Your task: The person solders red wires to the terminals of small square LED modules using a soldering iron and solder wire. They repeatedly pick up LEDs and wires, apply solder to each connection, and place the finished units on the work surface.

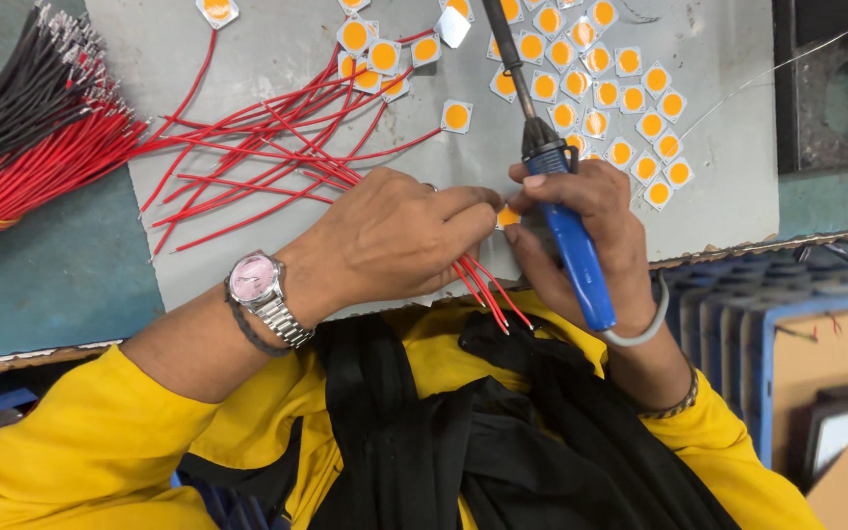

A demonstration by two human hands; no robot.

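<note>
Yellow sleeves (100,442) lowest; left hand (395,236) pinches red wires (488,290), right hand (581,231) grips soldering iron (571,245), chip (507,216) half-hidden.

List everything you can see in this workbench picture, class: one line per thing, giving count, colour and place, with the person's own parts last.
soldering iron: one, blue handle, black shaft, in the right hand
LED chips: many, white squares with orange discs, scattered on the upper mat
small chip: one, orange, between both hands' fingertips
loose wires: many, red, spread across the mat's left half
wire bundle: one, red and black, far left
mat: one, grey, covering the bench centre
trays: several, blue, stacked on the right
wristwatch: one, silver with pink face, left wrist
left hand: pinching red wires
right hand: gripping the iron
</note>
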